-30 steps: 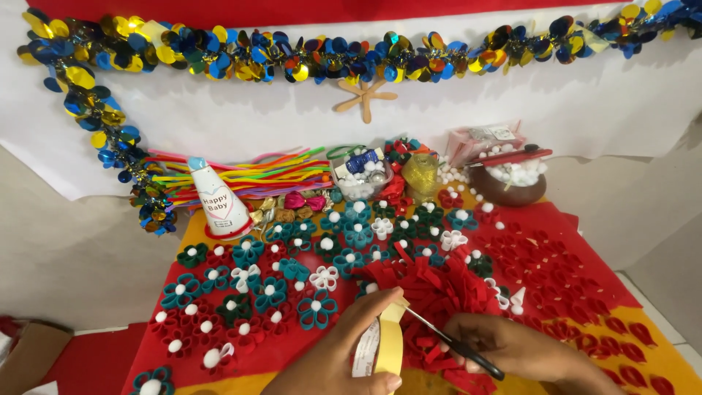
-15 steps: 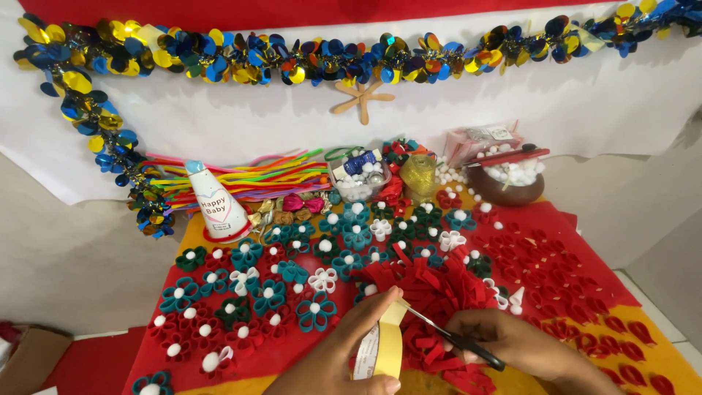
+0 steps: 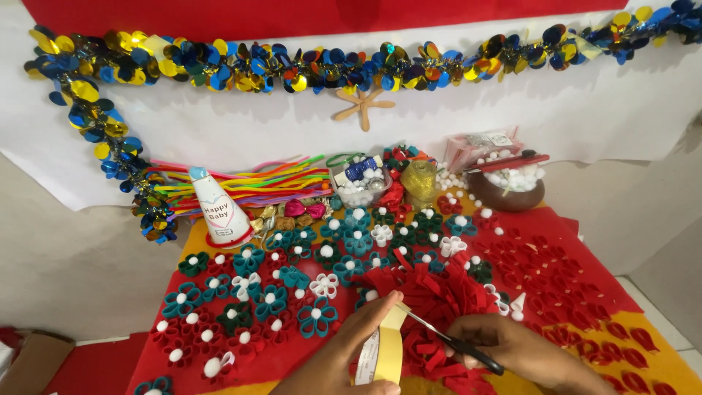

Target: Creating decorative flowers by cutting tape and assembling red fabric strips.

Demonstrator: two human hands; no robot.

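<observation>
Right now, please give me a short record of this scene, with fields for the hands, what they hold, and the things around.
left hand: holds a roll of yellow tape, near the bottom edge
right hand: holds black-handled scissors, blades at the tape
under the hands: pile of red felt strips
table: felt flowers with white centres, in teal, red, green and white
behind: white party hat, coloured pipe cleaners, brown bowl of white balls
wall: sequin garland

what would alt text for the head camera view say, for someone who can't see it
A person's left hand holds a roll of pale tape while the right hand works scissors at it, above a red table covered in felt flowers. A sequin garland hangs behind.
</observation>
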